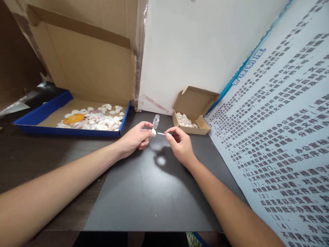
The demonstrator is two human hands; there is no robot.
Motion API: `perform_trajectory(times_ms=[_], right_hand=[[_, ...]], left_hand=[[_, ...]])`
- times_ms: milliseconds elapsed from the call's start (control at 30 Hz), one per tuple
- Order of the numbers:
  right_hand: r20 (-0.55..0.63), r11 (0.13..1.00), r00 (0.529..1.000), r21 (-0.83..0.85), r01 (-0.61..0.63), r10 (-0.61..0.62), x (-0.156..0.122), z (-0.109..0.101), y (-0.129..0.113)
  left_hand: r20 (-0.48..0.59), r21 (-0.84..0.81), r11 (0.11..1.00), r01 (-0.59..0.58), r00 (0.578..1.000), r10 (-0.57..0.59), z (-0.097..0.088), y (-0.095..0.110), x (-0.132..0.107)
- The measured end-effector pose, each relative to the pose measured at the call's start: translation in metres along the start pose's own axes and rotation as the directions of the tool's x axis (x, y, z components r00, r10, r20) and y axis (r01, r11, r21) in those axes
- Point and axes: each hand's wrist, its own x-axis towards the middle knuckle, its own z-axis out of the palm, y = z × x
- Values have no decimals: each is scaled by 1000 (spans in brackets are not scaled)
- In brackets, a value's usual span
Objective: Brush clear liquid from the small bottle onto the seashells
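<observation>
Above the dark mat, my left hand [137, 138] pinches a small white shell [153, 132] between thumb and fingers. My right hand [180, 144] grips a thin brush [161, 133] by its dark end. The brush's slim shaft points left, and its tip meets or nearly meets the shell; I cannot tell which, nor make out the bristles. Just behind the shell stands a small clear glass bottle [155, 122] without a cap on it.
At the left, an open blue-edged cardboard box [51, 119] holds many shells [102, 123] and an orange oval piece [73, 118]. A smaller open brown box [196, 130] with shells stands back right. A printed board [277, 120] borders the right side, a white panel [180, 51] the back.
</observation>
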Motion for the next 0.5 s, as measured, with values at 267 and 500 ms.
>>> perform_trajectory(times_ms=[267,500], right_hand=[[24,999,1000,37,-2,1,-1,1,-2],[-30,999,999,19,-37,38,0,1,1]], left_hand=[[22,-30,999,-16,1000,17,0,-2,0],[8,-34,999,-35,999,35,0,-4,0]])
